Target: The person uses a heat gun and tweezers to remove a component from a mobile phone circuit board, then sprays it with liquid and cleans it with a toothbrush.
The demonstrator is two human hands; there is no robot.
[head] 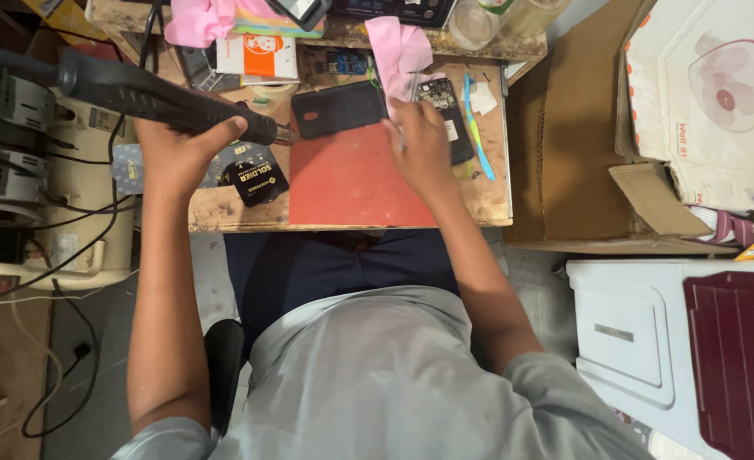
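My left hand [177, 149] grips the black handle of a hot-air gun [155, 95], its metal nozzle pointing right toward a black phone back cover [338, 109] lying at the far edge of a red work mat [351, 183]. My right hand [419, 140] rests at the mat's right side, holding thin metal tweezers [404, 128] next to an opened phone body [449, 115] with its circuit board showing. A pink cloth [398, 51] lies just beyond that hand.
The small wooden bench [223, 213] carries black packets [253, 175], a blue pry tool [477, 136], small boxes and a plastic cup [472, 24]. Cables and a cream machine [19, 170] stand at left. Cardboard boxes [564, 153] and a white appliance [632, 332] fill the right.
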